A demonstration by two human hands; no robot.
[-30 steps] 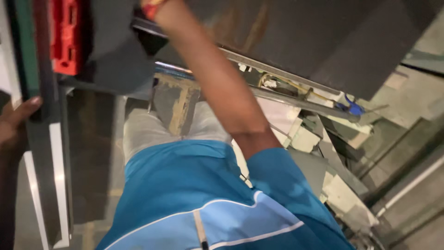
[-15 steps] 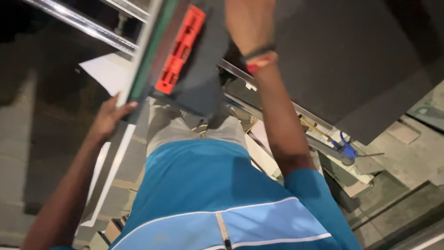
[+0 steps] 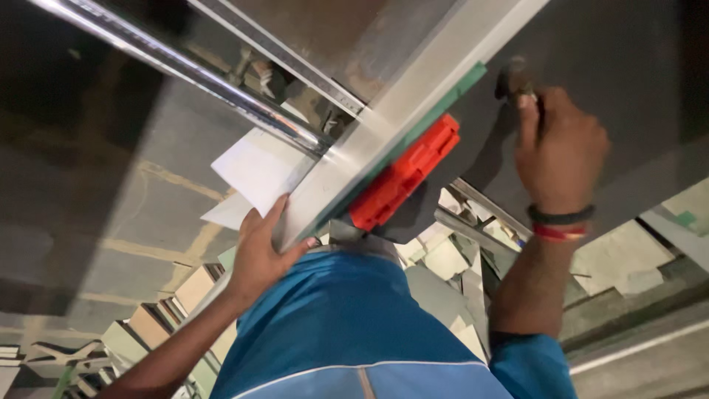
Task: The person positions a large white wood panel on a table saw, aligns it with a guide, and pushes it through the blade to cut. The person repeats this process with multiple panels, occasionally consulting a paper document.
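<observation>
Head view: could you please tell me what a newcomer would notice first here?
The bright red block at centre stands out, fixed beside a long silver rail. The left hand grips the rail's lower end, while the right hand rests on the dark board at upper right.

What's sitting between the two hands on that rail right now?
In the head view, a red plastic block fixed beside the metal rail lies between the left hand and the right hand, against a dark sheet.
</observation>
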